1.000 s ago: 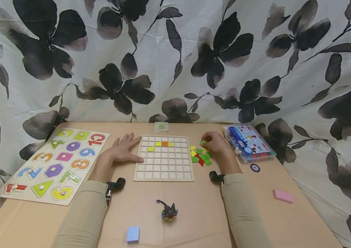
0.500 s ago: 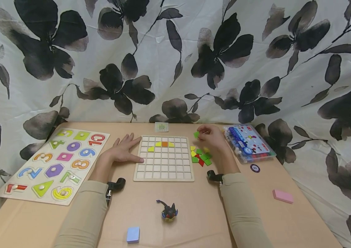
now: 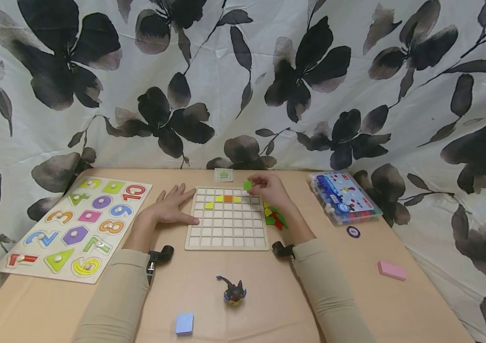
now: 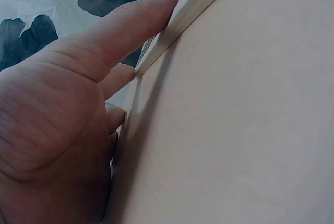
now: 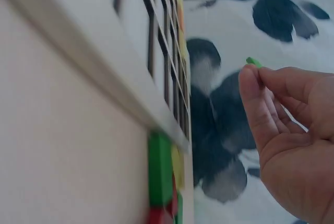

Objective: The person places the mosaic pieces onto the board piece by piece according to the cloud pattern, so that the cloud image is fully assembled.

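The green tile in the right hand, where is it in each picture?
Head: the green tile is near the middle, in the right hand.
Left wrist: not in it.
Right wrist: right of centre, above the middle.
Shared landmark: the grid board, at least partly in all three views.

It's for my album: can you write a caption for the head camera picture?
Left hand touching the grid board, right hand pinching a green tile.
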Tool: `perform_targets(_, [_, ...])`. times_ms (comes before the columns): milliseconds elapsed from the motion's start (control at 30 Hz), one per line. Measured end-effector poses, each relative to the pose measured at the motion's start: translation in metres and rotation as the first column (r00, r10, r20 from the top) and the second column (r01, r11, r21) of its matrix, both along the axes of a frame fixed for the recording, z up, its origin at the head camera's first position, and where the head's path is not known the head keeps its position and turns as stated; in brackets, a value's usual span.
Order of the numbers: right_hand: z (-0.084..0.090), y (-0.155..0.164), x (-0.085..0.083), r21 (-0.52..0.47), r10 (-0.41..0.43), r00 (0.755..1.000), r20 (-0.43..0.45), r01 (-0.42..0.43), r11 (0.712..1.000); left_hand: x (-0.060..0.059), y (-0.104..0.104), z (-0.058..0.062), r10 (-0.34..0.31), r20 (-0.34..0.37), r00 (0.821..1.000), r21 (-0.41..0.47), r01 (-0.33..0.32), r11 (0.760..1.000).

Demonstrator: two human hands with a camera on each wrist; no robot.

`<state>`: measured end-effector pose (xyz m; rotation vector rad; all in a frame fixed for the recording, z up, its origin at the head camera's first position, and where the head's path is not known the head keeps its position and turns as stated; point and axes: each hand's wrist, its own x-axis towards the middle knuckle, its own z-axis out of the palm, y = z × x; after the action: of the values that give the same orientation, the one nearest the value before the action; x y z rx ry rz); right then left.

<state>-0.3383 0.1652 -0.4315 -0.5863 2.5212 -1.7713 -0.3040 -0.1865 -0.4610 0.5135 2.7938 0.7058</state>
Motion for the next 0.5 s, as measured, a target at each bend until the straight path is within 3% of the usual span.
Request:
perform_targets(133, [-0.004, -0.017, 0.004, -0.001, 0.045, 0.999, 0.009, -0.045, 0.999, 0.0, 0.0, 0.0, -0.003, -0.004, 1.0, 0.001, 0.003, 1.0])
perform_targets(367, [-0.009, -0.044, 0.008, 0.111, 0.108, 0.993, -0.045, -0.102, 0.988, 0.0, 0.0, 0.0, -0.002, -0.001, 1.0, 0.004, 0.002, 1.0])
perform_targets(500, [-0.016, -0.054, 0.008, 0.137, 0.15, 0.988, -0.027, -0.145, 0.98, 0.0, 0.0, -0.001, -0.001, 0.002, 1.0, 0.002, 0.001, 1.0])
